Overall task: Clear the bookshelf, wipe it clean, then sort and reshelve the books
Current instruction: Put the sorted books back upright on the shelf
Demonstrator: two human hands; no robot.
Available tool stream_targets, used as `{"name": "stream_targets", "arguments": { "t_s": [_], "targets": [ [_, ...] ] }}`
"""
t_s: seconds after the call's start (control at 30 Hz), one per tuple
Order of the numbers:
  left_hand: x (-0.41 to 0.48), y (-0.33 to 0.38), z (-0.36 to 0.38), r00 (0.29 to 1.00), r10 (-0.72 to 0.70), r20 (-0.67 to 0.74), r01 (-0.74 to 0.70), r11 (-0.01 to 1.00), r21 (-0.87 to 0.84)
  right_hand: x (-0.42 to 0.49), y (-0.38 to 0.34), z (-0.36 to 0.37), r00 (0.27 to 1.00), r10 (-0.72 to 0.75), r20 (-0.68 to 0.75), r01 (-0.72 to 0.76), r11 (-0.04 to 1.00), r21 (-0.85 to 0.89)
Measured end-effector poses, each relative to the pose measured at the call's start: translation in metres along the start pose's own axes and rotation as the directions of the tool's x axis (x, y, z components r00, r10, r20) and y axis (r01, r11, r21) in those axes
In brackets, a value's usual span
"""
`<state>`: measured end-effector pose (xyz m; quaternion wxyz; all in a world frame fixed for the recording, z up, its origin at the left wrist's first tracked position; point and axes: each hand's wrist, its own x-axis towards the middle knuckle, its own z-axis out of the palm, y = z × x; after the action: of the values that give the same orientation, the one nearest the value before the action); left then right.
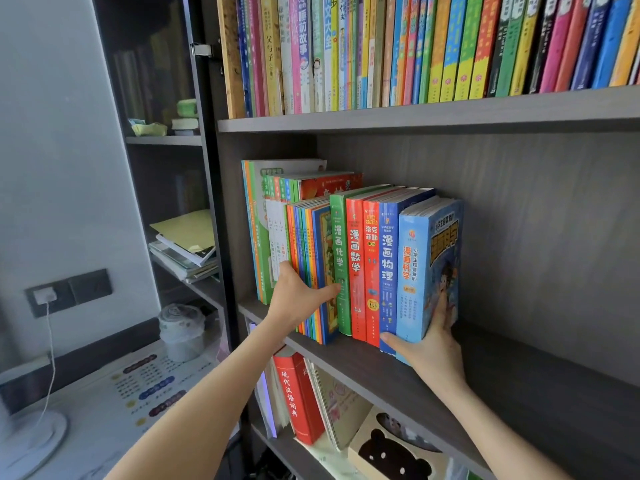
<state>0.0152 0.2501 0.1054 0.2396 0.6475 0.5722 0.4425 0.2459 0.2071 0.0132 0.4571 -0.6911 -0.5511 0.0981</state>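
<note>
Reaching both arms into the middle shelf [519, 368] of a dark wood-grain bookshelf [519, 220], toward a row of upright books [273, 216] standing at its left end. Pressing the left grip [298, 299] against the spines of the thin orange and blue books [306, 244], fingers spread and fairly straight, forefinger pointing up along the spines, thumb stretching right to touch the green book [341, 244]. Pinching the light blue book [429, 265], last on the right of the row, with the right grip [433, 344]: thumb lying across the foot of the spine, the other fingers running up the front cover. Standing that light blue book upright on the shelf board near the front edge, right against the dark blue book [388, 265]. Seeing two red books [363, 265] between the green one and the dark blue one.

Seeing the shelf above [415, 116] packed with colourful spines [450, 46]. Seeing on the shelf below a red dictionary [294, 396], a spiral-bound notebook [336, 407] and a box with a bear-shaped cut-out [391, 452]. Seeing to the left a pale counter [86, 427] carrying a printed chart [149, 386], a white fan base [31, 441] and a wrapped container [181, 334], plus a white cable [52, 358] hanging from a wall socket [69, 292].
</note>
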Motion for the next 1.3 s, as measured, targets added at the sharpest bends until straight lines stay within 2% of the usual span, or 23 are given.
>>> {"name": "stream_targets", "arguments": {
  "t_s": [0.23,0.47,1.0,1.13,1.3],
  "targets": [
    [-0.007,0.004,0.001,0.985,-0.007,-0.173,-0.001,0.999,-0.05,-0.007,-0.022,0.002,0.977,-0.15,-0.152,0.149,0.989,-0.014],
    [-0.037,0.008,-0.075,0.928,0.028,-0.371,-0.087,0.986,-0.141,0.0,-0.021,0.011,0.972,-0.146,-0.184,0.159,0.985,0.06],
    [-0.072,0.044,-0.132,0.907,0.065,-0.417,-0.108,0.991,-0.079,0.003,-0.033,0.015,0.966,-0.177,-0.187,0.179,0.984,-0.006],
    [-0.093,0.05,-0.158,0.876,0.087,-0.475,-0.128,0.99,-0.054,0.003,-0.044,0.025,0.967,-0.17,-0.19,0.168,0.985,-0.024],
    [-0.107,0.053,-0.207,0.833,0.041,-0.552,-0.154,0.975,-0.16,0.01,-0.07,0.045,0.981,-0.106,-0.162,0.104,0.994,-0.021]
  ]
}}
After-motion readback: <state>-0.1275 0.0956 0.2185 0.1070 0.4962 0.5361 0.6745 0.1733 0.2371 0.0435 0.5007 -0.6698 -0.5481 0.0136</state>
